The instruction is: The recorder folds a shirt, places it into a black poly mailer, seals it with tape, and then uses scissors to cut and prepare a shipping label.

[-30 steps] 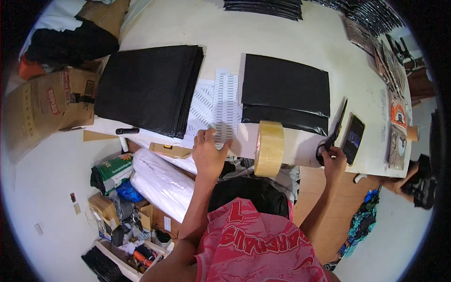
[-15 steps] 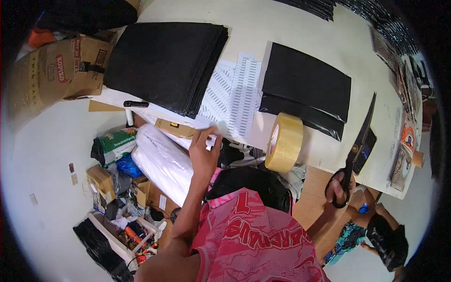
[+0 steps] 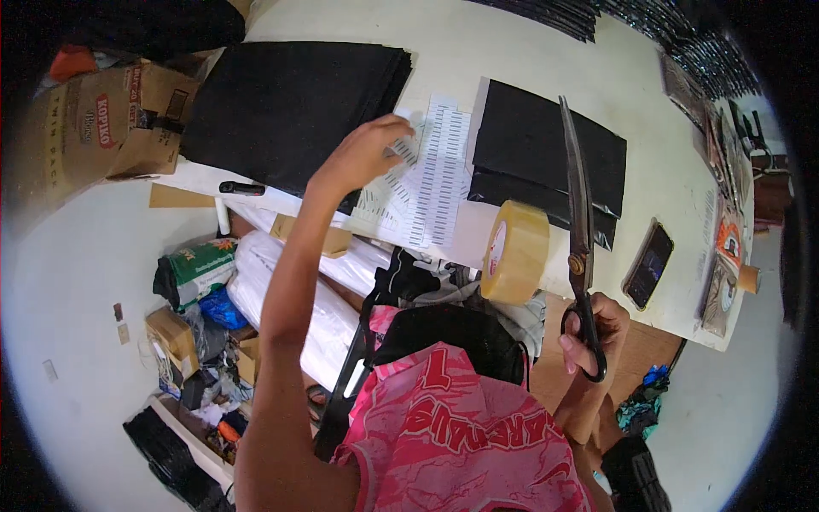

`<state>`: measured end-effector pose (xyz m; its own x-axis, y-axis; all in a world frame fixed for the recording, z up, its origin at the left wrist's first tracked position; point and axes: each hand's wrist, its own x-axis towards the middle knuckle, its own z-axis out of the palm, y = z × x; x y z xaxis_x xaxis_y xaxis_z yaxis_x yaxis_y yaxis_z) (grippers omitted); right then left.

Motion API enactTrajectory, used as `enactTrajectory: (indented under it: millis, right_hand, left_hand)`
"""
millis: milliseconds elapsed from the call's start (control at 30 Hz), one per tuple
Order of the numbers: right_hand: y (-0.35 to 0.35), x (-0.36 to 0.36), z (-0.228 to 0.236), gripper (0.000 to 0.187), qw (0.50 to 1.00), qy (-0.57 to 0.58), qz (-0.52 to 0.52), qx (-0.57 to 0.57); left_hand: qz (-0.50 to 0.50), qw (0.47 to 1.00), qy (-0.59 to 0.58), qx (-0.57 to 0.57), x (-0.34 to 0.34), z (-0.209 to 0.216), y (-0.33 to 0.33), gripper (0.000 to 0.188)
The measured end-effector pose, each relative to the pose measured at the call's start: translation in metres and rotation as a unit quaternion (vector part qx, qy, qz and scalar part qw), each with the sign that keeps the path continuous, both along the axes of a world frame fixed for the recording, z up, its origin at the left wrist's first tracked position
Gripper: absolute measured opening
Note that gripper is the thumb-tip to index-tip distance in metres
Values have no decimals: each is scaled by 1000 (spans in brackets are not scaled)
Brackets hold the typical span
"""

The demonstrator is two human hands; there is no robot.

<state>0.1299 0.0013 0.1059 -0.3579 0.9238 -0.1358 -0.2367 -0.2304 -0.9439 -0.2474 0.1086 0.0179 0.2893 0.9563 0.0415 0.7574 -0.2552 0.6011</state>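
Observation:
Large black-handled scissors (image 3: 579,213) stand upright in my right hand (image 3: 604,335), its fingers through and around the handle loops. The blades look closed and point away over the table. My left hand (image 3: 363,158) reaches over the right edge of a black sheet stack (image 3: 286,115). Its thumb and fingers are apart above white printed paper strips (image 3: 439,175), and I see nothing held between them. A smaller black folded bag pile (image 3: 546,141) lies right of the strips. A big roll of clear tape (image 3: 519,252) stands at the table's near edge.
On the white table (image 3: 636,85), a phone (image 3: 651,264) lies to the right. More black bags (image 3: 546,15) lie at the back. A cardboard box (image 3: 107,128) and plastic-wrapped white rolls (image 3: 281,290) are at left. Another person (image 3: 636,474) is at the lower right.
My left hand has moved up and away from the table's near edge to the paper strips. My right hand has swung the scissors leftward and more upright, uncovering the phone.

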Motion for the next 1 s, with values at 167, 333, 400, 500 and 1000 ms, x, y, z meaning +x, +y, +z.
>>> enactTrajectory:
  millis: [167, 333, 400, 500, 1000]
  right_hand:
    - [0, 4, 9, 24, 999, -35, 3, -24]
    - [2, -2, 8, 23, 999, -48, 26, -3]
    - [5, -2, 10, 23, 994, -77, 64, -37]
    - [7, -1, 10, 22, 992, -77, 88, -45]
    - [6, -14, -6, 25, 997, -29, 51, -58]
  left_hand:
    - [101, 993, 19, -66, 17, -11, 40, 36]
    - [205, 973, 69, -79, 26, -23, 44, 39]
    - [247, 959, 50, -129, 25, -26, 46, 33]
    - [241, 955, 54, -164, 30, -15, 53, 29]
    - [272, 925, -264, 1, -6, 40, 23, 11]
